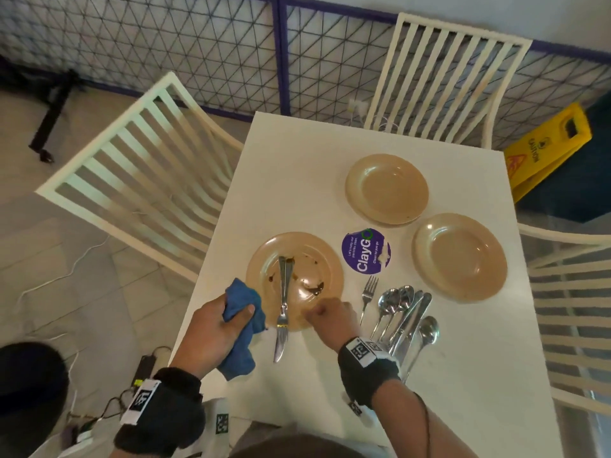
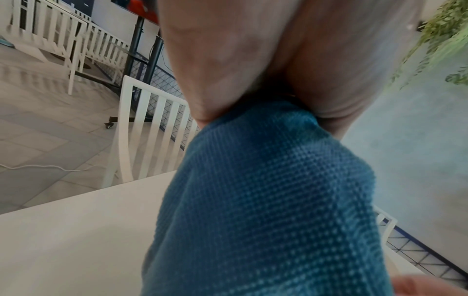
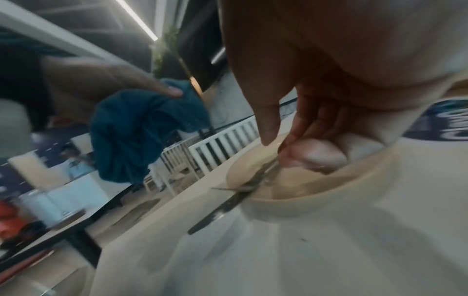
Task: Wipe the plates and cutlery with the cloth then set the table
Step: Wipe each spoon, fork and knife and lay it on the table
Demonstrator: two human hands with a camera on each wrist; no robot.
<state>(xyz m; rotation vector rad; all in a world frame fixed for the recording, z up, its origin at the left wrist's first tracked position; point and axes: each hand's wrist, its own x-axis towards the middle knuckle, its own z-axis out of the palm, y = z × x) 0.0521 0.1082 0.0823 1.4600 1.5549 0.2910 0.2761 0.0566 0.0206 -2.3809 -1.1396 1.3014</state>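
A beige plate (image 1: 307, 259) smeared with brown sauce sits near the table's front left edge. A fork and a knife (image 1: 283, 302) lie across it, their ends sticking out over its near rim. My left hand (image 1: 224, 322) grips a bunched blue cloth (image 1: 243, 290) just left of the plate, above the table edge. The cloth (image 2: 266, 200) fills the left wrist view. My right hand (image 1: 327, 313) is over the plate's near right rim with its fingers (image 3: 314, 154) curled inside the plate (image 3: 303, 200), a little right of the cutlery (image 3: 243, 192). Whether it holds anything is unclear.
Two clean-looking beige plates (image 1: 386, 190) (image 1: 459, 257) stand further right. A loose fork (image 1: 367, 295) and a pile of spoons and knives (image 1: 406, 312) lie right of my right hand. A purple round sticker (image 1: 365, 252) marks the table. White slatted chairs (image 1: 142, 166) surround it.
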